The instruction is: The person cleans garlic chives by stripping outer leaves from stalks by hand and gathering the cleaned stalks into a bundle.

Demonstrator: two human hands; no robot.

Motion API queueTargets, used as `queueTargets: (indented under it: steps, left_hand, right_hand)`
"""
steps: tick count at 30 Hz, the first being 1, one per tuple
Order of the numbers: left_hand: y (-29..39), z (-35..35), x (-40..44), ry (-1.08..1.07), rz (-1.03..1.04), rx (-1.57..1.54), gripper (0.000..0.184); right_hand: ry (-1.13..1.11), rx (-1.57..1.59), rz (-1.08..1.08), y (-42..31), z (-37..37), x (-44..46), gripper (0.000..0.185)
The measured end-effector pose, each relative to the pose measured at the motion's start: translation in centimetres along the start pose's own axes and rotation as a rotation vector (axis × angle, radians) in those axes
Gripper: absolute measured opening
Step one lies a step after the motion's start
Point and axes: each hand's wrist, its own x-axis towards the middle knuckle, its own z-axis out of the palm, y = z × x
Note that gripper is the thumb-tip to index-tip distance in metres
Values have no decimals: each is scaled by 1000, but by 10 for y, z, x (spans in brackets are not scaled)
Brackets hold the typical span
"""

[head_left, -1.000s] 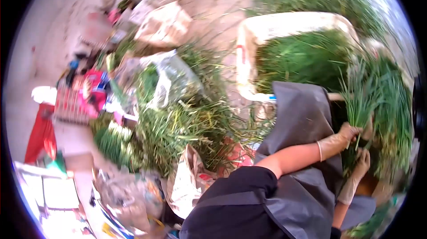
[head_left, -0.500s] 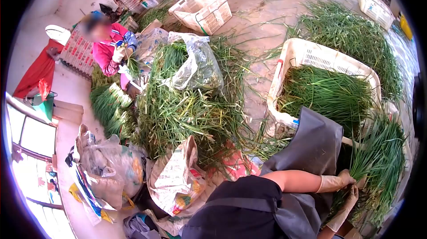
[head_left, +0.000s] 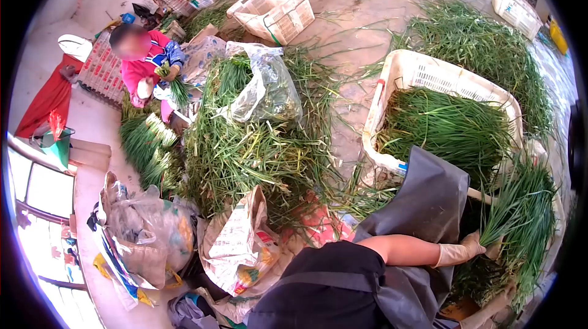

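My left hand (head_left: 468,248), in a pale glove, reaches right with its fingers closed at the near ends of a bunch of long green chives (head_left: 520,206). The leaves spread upward and to the right from it. Lower down, my right hand (head_left: 501,299), also gloved, is apart from the left one beside the lower leaves; it is blurred and its fingers cannot be made out. A dark apron (head_left: 422,197) covers my lap. Just beyond it stands a white plastic crate (head_left: 383,90) with more chives (head_left: 450,124) laid in it.
A big heap of loose chives (head_left: 257,163) lies left of me, with a clear plastic bag (head_left: 266,84) on top. Behind it a person in pink (head_left: 147,62) holds a small bunch. Sacks (head_left: 236,246), another crate (head_left: 275,13) and a far pile (head_left: 484,53) surround the floor.
My right hand has moved away from the left, down and to the right. My left hand stays almost in place. The other person's hands have moved apart.
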Motion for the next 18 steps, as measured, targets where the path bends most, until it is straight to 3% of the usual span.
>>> queueTargets:
  steps: [1, 2, 3, 4, 5, 6, 8, 9, 11, 14, 15, 17, 18]
  left_hand:
    - [-3, 4, 1, 25, 123, -217, 53]
    - [0, 3, 1, 25, 122, -216, 53]
    - [9, 0, 2, -165, -166, -271, 43]
    - [16, -3, 1, -351, -453, -321, 34]
    - [26, -3, -3, -306, -509, -339, 23]
    - [35, -13, -6, -302, -508, -334, 23]
    - [43, -29, -4, -361, -589, -202, 21]
    - [43, -27, -5, -290, -598, -250, 21]
    - [28, -20, 5, -227, -546, -324, 20]
    - [20, -16, 3, -214, -357, -448, 9]
    - [55, -35, -10, -322, -362, -495, 6]
    - [48, -41, -6, -320, -358, -503, 17]
    - [77, -53, -13, -320, -348, -406, 23]
  right_hand:
    - [-84, -121, -43, 8, 16, -6, 31]
    - [-106, -116, -423, 38, 43, -4, 29]
    - [1, -188, -486, 42, 77, -29, 26]
    - [-138, -459, -451, -14, 95, -75, 21]
    - [-181, -339, -466, 23, 115, -62, 21]
    - [-131, -661, -441, -16, 123, -92, 22]
    - [-377, -660, -310, -56, 121, -107, 27]
    - [-378, -655, -309, -43, 124, -103, 27]
    - [-466, 79, -377, -14, 127, -97, 32]
    - [-425, 51, -490, -46, 109, -114, 36]
    - [-409, -23, -427, -76, 101, -129, 37]
    - [-488, 377, -132, -112, 95, -148, 39]
    - [-504, 259, -77, -123, 80, -150, 38]
